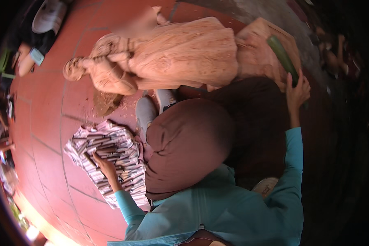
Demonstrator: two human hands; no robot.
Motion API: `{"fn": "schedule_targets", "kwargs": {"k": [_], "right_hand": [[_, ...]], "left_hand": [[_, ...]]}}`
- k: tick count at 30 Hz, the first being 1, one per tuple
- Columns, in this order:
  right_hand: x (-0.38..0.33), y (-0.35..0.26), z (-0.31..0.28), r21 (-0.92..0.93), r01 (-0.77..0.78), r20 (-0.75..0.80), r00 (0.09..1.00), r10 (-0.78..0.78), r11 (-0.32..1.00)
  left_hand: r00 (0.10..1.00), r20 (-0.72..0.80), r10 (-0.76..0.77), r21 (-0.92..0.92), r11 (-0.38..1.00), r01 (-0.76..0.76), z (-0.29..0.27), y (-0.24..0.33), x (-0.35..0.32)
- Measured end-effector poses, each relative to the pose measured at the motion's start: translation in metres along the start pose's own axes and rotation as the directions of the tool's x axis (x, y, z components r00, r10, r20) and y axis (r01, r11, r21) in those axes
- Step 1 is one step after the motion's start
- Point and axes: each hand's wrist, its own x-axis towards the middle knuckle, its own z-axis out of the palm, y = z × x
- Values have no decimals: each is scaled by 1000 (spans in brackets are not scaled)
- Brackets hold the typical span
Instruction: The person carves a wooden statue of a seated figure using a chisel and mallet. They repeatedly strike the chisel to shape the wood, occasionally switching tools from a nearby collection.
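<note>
My left hand (104,166) reaches down onto a heap of metal carving chisels (119,158) spread over a striped cloth (80,137) on the floor, with its fingers spread over the tools and not closed round any. My right hand (297,92) grips the lower end of a green club-like mallet (281,53), held up against the base of a large pale wooden statue (180,53). The statue lies on its side across the red tiled floor (49,106). My bent knee in brown trousers (188,139) sits between the two hands.
A small pile of wood chips (106,102) lies under the statue's upper part. My grey shoe (145,112) is beside it. Another person (37,37) with a white cap sits at the far left. Clutter lines the left edge.
</note>
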Motion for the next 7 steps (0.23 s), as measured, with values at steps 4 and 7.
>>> {"fn": "schedule_targets", "kwargs": {"k": [4,7], "right_hand": [[-19,18,-75,10,-132,30,991,131,991],[-46,71,-134,-140,-295,-19,955,296,945]], "left_hand": [[887,89,-453,256,871,419,13,-63,-12],[804,230,-548,182,836,517,62,-120,27]]}}
